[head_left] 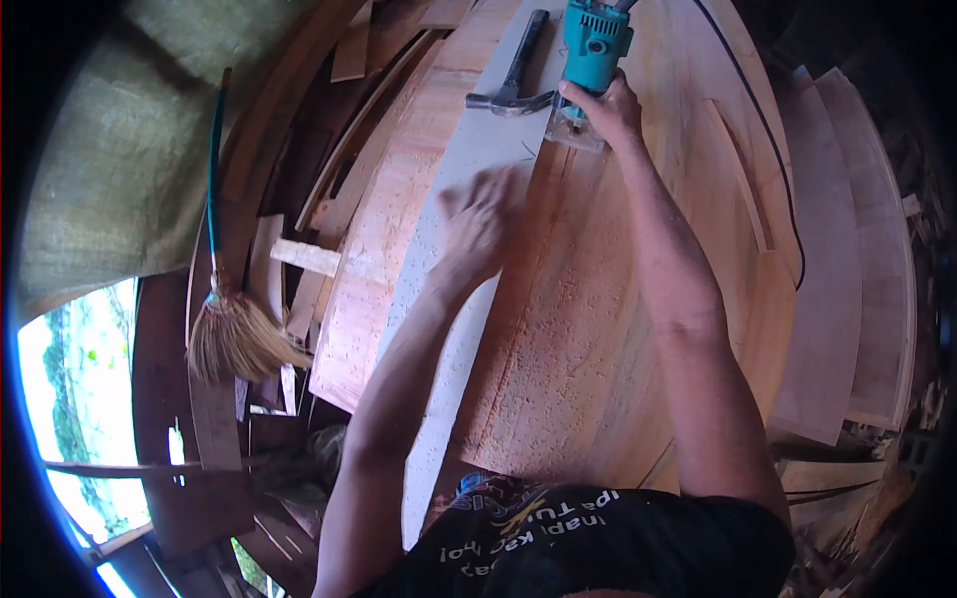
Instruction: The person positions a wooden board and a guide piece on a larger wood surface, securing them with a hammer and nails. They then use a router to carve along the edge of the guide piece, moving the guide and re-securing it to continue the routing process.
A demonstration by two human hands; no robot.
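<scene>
My right hand [613,108] is wrapped round the lower body of a teal trim router [593,55], whose clear base sits on the wood beside the edge of a long white board [449,344]. My left hand [483,221] is over the white board, below the router; motion blur smears its fingers, so whether they grip anything cannot be made out. A claw hammer [518,65] lies on the white board, its head close to the router. Under all of this is a wide wooden panel [588,329], strewn with wood shavings near the board's edge.
A black cord [768,140] runs down the panel's right side, past a thin curved wood strip [740,179]. To the left, a broom [239,329] with a green handle stands among scrap boards. Large plywood sheets [817,269] are on the right.
</scene>
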